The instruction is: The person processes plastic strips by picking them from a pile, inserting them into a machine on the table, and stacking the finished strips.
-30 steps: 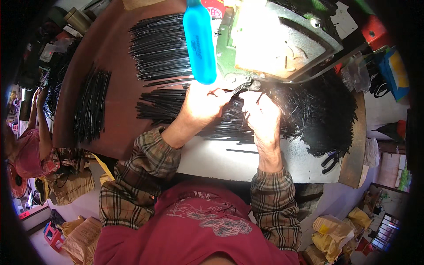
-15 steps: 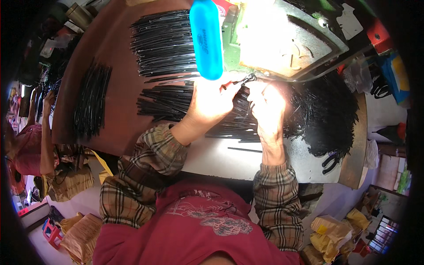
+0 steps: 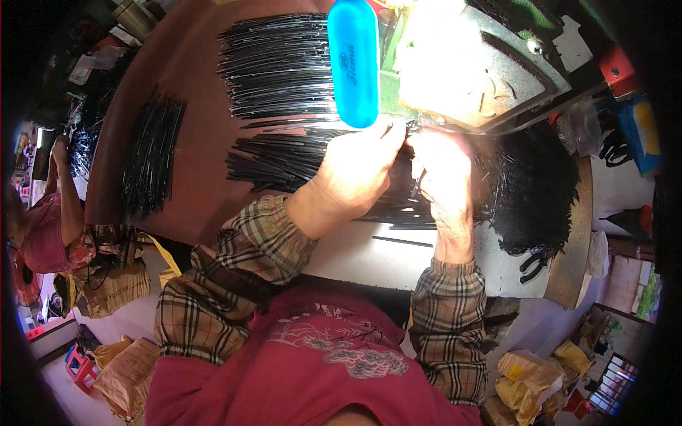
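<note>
My left hand (image 3: 359, 170) is closed in a pinch below the blue panel of the machine, its fingertips at the machine's lower edge. My right hand (image 3: 446, 170) is closed too, its fingertips almost meeting the left's. A small dark piece (image 3: 411, 128) shows between the two sets of fingertips; strong light washes out its detail, and I cannot tell which hand grips it. Thin black strips (image 3: 277, 160) lie in a loose bundle left of my left hand. More black strips (image 3: 405, 213) spread on the table beneath both hands.
A brightly lit machine (image 3: 490, 78) with a blue panel (image 3: 354, 67) stands ahead. Black strips (image 3: 280, 67) lie in rows, another bundle (image 3: 150, 156) at far left, a dense pile (image 3: 536, 184) at right. Black-handled pliers (image 3: 531, 264) lie near the right edge. A co-worker (image 3: 53, 227) sits at left.
The view has shifted slightly, so the table and machine sit farther right. My right fingers have curled in closer to the left fingertips, and both hands stay by the machine's lower edge.
</note>
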{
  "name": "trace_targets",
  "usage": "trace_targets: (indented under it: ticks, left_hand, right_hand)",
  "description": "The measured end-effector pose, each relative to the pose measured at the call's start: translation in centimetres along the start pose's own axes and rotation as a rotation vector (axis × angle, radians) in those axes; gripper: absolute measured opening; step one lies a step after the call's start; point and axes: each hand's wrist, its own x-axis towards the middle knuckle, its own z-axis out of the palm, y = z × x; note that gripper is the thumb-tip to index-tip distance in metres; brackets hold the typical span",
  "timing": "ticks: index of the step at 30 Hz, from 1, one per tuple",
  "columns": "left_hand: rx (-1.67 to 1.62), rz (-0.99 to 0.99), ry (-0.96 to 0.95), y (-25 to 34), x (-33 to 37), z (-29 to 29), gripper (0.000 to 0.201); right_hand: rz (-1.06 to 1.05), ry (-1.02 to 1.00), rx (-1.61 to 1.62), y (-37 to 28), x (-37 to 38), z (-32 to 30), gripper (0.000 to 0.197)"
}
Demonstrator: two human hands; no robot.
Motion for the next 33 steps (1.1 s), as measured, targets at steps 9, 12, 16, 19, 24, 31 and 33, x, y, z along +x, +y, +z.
trace_targets:
  ticks: [9,12,16,19,24,31,33]
  left_hand:
    - [0.010,0.012,-0.027,0.3,0.1,-0.2,0.054]
    - [0.017,0.113,0.102,-0.4,-0.3,0.4,0.053]
    - [0.044,0.232,0.201,-1.6,-0.1,-0.9,0.040]
    - [-0.601,-0.523,-0.252,-1.8,0.3,-3.8,0.026]
    - [-1.114,-0.781,-0.232,-2.8,-0.9,-4.6,0.017]
    - [-1.079,-0.688,-0.159,-1.9,0.7,-2.7,0.016]
    - [-1.069,-0.704,-0.134,-1.7,1.1,-2.9,0.015]
  right_hand:
    - [-0.031,0.022,0.052,0.1,-0.1,0.3,0.014]
    - [0.042,-0.005,0.098,-0.1,-0.2,0.2,0.014]
    - [-0.037,-0.053,0.119,0.7,-0.2,0.0,0.015]
    - [-0.099,0.044,0.211,0.7,-0.6,-0.4,0.016]
    - [0.025,0.179,0.326,2.0,-0.2,-0.7,0.015]
    - [-0.026,0.237,0.325,2.4,-0.2,-0.2,0.015]
    - [-0.010,0.242,0.313,2.5,-0.1,-0.4,0.015]
